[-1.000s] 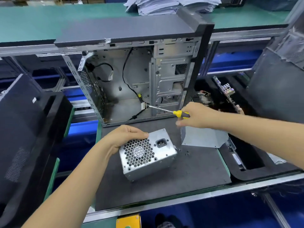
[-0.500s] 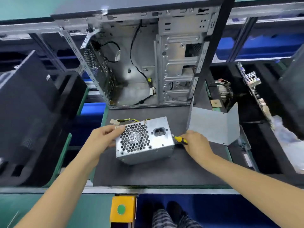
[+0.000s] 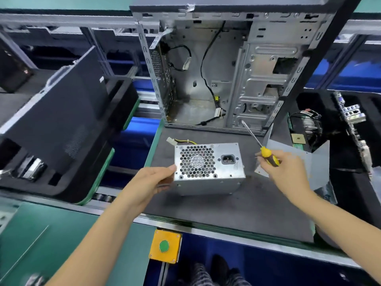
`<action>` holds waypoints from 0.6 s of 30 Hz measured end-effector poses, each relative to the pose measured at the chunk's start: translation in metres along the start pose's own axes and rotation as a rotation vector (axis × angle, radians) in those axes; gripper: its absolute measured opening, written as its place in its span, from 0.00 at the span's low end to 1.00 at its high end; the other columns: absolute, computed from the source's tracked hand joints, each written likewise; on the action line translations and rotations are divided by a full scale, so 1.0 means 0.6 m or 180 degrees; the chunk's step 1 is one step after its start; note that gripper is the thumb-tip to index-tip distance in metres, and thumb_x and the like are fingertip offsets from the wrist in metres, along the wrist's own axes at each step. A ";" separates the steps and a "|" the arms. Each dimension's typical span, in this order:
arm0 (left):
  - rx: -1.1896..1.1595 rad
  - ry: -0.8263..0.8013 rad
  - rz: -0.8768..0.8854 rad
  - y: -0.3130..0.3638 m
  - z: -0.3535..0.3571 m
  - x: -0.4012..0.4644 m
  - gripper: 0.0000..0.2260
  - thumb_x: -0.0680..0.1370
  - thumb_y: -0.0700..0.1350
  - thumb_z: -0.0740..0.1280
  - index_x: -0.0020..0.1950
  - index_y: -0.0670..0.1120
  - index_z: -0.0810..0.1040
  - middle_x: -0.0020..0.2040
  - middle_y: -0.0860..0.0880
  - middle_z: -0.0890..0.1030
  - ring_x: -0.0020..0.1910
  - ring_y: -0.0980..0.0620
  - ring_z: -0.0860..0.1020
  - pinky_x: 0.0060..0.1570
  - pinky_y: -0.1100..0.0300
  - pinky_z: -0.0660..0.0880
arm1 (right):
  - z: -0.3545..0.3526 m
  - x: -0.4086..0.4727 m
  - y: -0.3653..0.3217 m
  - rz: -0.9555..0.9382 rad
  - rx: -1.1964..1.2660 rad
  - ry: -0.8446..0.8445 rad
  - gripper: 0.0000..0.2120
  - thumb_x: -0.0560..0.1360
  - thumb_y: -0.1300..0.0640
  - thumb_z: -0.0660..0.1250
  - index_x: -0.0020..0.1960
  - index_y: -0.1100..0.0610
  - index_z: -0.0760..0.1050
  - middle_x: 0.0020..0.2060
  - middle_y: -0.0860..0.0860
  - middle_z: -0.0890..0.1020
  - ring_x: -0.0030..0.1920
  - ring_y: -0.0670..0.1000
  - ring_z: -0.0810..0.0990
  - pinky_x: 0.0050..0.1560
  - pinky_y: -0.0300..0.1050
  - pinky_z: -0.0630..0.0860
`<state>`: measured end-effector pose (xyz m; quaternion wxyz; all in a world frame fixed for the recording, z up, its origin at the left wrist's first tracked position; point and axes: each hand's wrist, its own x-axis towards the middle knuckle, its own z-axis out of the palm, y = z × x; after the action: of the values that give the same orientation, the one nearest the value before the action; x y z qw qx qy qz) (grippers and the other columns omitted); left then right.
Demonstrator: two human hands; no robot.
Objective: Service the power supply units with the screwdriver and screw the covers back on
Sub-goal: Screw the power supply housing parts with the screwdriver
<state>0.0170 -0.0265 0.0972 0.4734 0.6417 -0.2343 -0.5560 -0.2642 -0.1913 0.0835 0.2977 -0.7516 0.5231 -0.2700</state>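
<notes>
Power supply unit (image 3: 209,168) lying on dark counter (image 3: 237,207), near the open case (image 3: 226,75) | left hand (image 3: 153,181) gripping its left end | right hand (image 3: 286,168) gripping screwdriver (image 3: 260,145), tip raised | risk: the unit skidding under driver pressure, the tip slipping off a screw.

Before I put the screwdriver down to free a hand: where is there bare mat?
Bare mat lies between the power supply and the near rail; less behind it, toward the open case. It's crowded rightward by the loose cover.

Bright even light, soft blur, edges warped
</notes>
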 end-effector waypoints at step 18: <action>-0.0081 -0.0276 -0.0103 0.005 -0.003 0.016 0.05 0.75 0.46 0.72 0.43 0.45 0.85 0.35 0.53 0.81 0.35 0.60 0.79 0.46 0.61 0.74 | 0.113 -0.057 -0.229 -0.1594 -0.0391 -0.1151 0.09 0.75 0.58 0.70 0.41 0.64 0.77 0.36 0.49 0.72 0.37 0.53 0.71 0.40 0.50 0.71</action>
<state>0.0216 -0.0349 0.0949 0.4618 0.6147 -0.2372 -0.5939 -0.1398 -0.1097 0.1348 0.2643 -0.9094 0.2757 -0.1648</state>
